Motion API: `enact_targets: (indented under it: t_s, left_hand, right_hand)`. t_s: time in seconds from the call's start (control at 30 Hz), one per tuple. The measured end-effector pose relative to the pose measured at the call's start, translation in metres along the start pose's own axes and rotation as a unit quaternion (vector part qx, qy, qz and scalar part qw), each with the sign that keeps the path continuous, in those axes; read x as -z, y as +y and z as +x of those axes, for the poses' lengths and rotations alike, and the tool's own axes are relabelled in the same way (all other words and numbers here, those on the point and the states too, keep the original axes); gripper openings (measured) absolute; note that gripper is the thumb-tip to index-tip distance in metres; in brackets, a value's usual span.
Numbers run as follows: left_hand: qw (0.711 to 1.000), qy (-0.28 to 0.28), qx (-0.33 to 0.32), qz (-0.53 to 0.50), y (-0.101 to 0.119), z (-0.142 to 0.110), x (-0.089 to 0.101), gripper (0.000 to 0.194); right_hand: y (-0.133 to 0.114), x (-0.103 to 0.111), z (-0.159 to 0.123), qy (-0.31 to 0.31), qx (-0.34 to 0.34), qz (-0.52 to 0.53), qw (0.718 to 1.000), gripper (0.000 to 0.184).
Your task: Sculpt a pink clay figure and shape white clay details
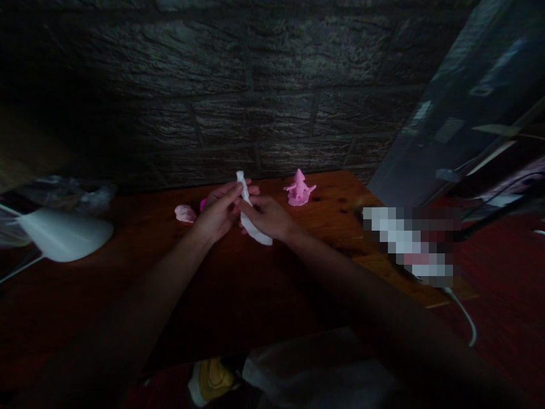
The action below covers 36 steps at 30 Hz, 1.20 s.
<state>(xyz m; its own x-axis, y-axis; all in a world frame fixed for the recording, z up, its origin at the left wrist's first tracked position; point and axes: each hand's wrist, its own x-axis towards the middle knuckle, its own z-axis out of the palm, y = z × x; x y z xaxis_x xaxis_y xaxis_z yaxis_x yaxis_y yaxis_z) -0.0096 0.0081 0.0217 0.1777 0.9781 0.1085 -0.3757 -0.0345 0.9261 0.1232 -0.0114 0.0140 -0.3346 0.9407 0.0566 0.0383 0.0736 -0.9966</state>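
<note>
1. And there it was, a long soft-looking white strip (256,232), slanting above the brown wooden table (334,213)!
2. My left hand (219,210) pinched its upper part, my right hand (271,217) gripped its middle!
3. Over to the right stood a pink pointed-top figure (299,192); leftward lay a pale pink uneven lump (184,214).

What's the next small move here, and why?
I'd probably slide the right hand down the white strip and pinch its lower end, with the left hand steadying the top. Both hands hold the strip, and its lower end looks broader than its top and juts out below the right hand.
</note>
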Motion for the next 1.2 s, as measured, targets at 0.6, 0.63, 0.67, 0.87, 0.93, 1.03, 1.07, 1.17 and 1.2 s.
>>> enact_targets:
  t_s: [0.6, 0.63, 0.67, 0.87, 0.93, 1.03, 1.07, 1.17, 1.2]
  left_hand:
    - [1.0, 0.016, 0.017, 0.01, -0.003, 0.001, -0.001, 0.036]
    - [1.0, 0.018, 0.015, 0.006, -0.003, 0.001, 0.0, 0.035]
    - [1.0, 0.017, 0.014, 0.003, -0.003, 0.001, 0.0, 0.034]
    - [0.999, -0.006, 0.032, 0.015, 0.002, -0.004, -0.003, 0.033]
    - [0.999, -0.007, 0.04, 0.022, 0.005, -0.006, -0.005, 0.035]
    - [0.998, -0.013, 0.056, 0.022, 0.007, -0.007, -0.005, 0.041]
    - [0.998, -0.015, 0.061, 0.018, 0.007, -0.007, -0.005, 0.043]
    - [0.998, -0.011, 0.064, 0.01, 0.006, -0.005, -0.002, 0.048]
    - [0.998, -0.006, 0.06, 0.01, 0.006, -0.004, -0.002, 0.048]
  right_hand:
    - [-0.008, -0.004, -0.005, -0.064, -0.073, 0.107, 0.99, 0.035]
    - [-0.008, -0.004, -0.005, -0.068, -0.073, 0.109, 0.989, 0.033]
    - [-0.008, -0.004, -0.005, -0.07, -0.069, 0.111, 0.989, 0.031]
    - [-0.005, -0.002, -0.006, -0.051, 0.003, 0.107, 0.993, 0.038]
    - [-0.005, -0.001, -0.006, -0.065, 0.019, 0.09, 0.994, 0.04]
    - [-0.006, 0.0, -0.006, -0.075, 0.029, 0.079, 0.994, 0.039]
    - [-0.006, 0.0, -0.006, -0.075, 0.025, 0.082, 0.993, 0.038]
    - [-0.006, -0.001, -0.006, -0.086, -0.008, 0.096, 0.992, 0.036]
    - [-0.006, -0.002, -0.006, -0.09, -0.02, 0.1, 0.991, 0.036]
